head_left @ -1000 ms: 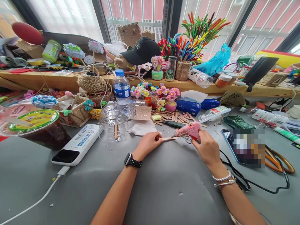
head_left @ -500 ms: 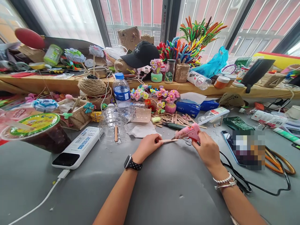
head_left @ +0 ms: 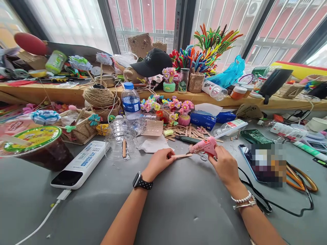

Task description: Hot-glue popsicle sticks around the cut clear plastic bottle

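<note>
My left hand, with a black watch on its wrist, pinches one end of a flat wooden craft stick lying on the grey table. My right hand grips a pink hot glue gun, whose nozzle touches the stick's right end. The gun's black cord trails off to the right. Behind the stick lies a heap of more wooden sticks.
A cut clear plastic bottle with a stick glued on stands left of my hand, beside a white power bank. A phone and scissors lie at right. Water bottle, twine, paper flowers and pipe cleaners crowd the back.
Both hands stay on the stick and glue gun, almost still. The camera has tipped slightly, shifting the scene a little down and left.
</note>
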A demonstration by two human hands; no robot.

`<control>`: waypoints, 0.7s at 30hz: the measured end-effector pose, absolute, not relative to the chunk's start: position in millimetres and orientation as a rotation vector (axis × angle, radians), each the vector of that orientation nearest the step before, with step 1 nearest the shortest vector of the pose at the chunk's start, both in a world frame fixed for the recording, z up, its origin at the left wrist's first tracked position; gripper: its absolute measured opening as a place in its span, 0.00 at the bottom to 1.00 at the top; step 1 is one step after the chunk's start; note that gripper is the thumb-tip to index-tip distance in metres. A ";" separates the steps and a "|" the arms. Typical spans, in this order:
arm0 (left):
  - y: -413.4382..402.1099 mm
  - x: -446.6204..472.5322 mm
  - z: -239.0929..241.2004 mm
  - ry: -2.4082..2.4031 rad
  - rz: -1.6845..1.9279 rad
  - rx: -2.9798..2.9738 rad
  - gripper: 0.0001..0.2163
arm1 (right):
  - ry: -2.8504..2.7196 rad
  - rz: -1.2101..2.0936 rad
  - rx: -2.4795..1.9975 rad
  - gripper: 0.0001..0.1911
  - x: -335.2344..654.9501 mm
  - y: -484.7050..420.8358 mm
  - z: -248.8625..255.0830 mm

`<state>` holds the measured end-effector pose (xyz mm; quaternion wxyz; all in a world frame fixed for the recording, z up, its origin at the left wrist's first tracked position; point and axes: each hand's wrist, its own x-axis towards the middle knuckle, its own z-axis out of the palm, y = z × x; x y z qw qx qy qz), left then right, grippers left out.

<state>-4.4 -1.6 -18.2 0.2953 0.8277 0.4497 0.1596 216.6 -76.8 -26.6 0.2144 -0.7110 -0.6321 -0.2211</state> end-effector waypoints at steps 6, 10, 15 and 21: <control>-1.6 -5.0 -19.4 1.191 0.433 2.212 0.08 | -1.762 -0.618 -1.983 0.06 218.0 -76.7 -27.8; -0.9 -5.3 -20.8 1.198 0.424 2.208 0.09 | -1.764 -0.617 -1.982 0.06 218.3 -76.6 -26.7; -0.6 -4.7 -21.0 1.208 0.420 2.202 0.09 | -1.765 -0.610 -1.963 0.08 219.7 -76.8 -26.7; 0.0 -4.4 -22.7 1.208 0.424 2.218 0.08 | -1.760 -0.596 -1.958 0.08 221.8 -77.3 -26.5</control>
